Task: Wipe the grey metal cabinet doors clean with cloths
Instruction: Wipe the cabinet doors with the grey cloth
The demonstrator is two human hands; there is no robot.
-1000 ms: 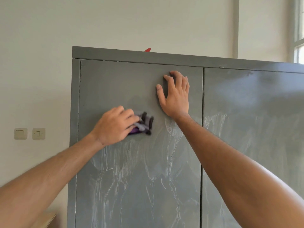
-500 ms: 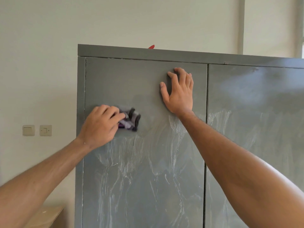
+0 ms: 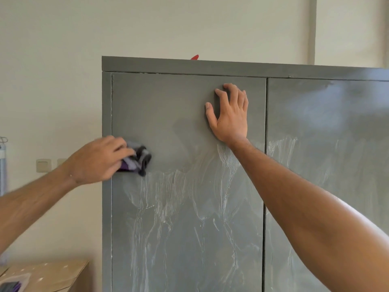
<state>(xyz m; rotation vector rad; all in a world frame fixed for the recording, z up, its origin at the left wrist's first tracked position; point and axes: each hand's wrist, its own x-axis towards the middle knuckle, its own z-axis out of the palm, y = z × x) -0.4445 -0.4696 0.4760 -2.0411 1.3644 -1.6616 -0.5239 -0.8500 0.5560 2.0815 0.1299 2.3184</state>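
The grey metal cabinet stands in front of me with two shut doors. Its left door (image 3: 179, 218) is streaked with white foamy runs below a dull upper band; the right door (image 3: 328, 127) shows fainter streaks. My left hand (image 3: 99, 161) grips a crumpled grey, black and purple cloth (image 3: 137, 159) and presses it against the left door near its left edge. My right hand (image 3: 230, 114) lies flat with spread fingers on the upper right of the left door.
A cream wall is behind the cabinet, with light switches (image 3: 43, 165) at the left. A wooden surface (image 3: 52, 275) sits low at the left with a packet on it. A red tip (image 3: 194, 57) pokes above the cabinet top.
My left hand has dragged the cloth leftward across the left door, from near its middle to its left edge. My right hand has stayed planted on the door.
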